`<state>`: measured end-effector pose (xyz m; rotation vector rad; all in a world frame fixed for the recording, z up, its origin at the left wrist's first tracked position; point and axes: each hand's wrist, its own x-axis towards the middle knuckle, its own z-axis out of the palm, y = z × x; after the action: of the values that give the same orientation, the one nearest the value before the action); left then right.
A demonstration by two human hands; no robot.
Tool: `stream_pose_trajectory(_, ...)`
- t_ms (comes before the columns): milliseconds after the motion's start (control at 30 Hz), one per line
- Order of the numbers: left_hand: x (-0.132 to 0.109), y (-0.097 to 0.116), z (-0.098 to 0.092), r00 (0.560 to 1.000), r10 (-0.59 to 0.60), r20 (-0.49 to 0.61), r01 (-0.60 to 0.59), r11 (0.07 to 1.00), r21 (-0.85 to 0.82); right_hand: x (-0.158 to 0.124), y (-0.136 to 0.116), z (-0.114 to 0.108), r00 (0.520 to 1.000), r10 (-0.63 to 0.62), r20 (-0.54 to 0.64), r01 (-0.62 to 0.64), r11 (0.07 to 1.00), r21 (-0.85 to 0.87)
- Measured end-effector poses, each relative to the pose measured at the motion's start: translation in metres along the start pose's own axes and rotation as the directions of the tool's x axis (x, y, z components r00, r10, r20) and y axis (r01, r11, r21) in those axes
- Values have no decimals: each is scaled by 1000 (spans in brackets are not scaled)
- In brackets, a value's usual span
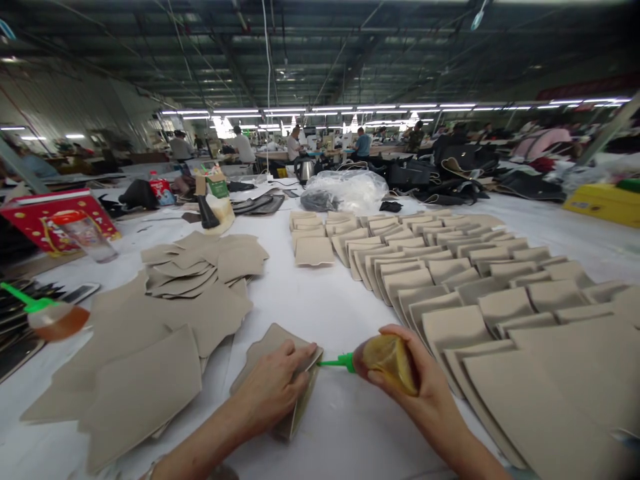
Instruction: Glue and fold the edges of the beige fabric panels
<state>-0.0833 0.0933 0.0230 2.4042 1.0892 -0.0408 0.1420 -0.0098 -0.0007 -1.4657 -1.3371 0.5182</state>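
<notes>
My right hand (417,383) is wrapped round a squeeze bottle (387,362) with a green nozzle and amber liquid, probably glue, tipped on its side. Its nozzle tip reaches the right edge of a beige leather-like panel (267,343) in front of me. Over that panel, my left hand (277,380) grips near the edge with its fingers bent. A darker strip (300,407) shows below the fingers, along the panel's edge. To the left lies a stack of flat beige panels (145,387), with smaller pieces (195,263) piled farther back.
Rows of overlapping beige panels (430,273) cover the right side of the white table (273,293). A second green-nozzled bottle (57,320) is at far left, near a clear cup (85,237). Behind are a plastic bag (350,190) and a yellow box (605,203); people work farther off.
</notes>
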Motion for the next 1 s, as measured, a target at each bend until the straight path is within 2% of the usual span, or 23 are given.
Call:
stream_pose_trajectory(133, 0, 0, 0, 1000, 2, -10, -2, 1000, -4, -1, -3, -1, 998, -9, 62, 7, 1000, 30)
stream_pose_trajectory(300, 0, 2, -3, 1000, -1, -6, 1, 1000, 2, 1, -4, -3, 999, -20, 28, 20, 1000, -10)
stream_pose_trajectory(467, 0, 3, -4, 1000, 5, -14, -5, 1000, -10, 0, -3, -4, 994, -68, 86, 71, 997, -32)
stream_pose_trajectory(633, 0, 1, -2, 999, 15, -30, -15, 1000, -19, 5, 2, -4, 997, -70, 35, 71, 997, -37)
stream_pose_trajectory(833, -1, 4, -5, 1000, 5, -11, -5, 999, -36, 7, 2, -3, 991, -122, 60, 127, 988, -84)
stream_pose_trajectory(1000, -1, 3, -4, 1000, 3, -19, -4, 1000, -25, 4, 9, -2, 983, -185, 11, 185, 973, -135)
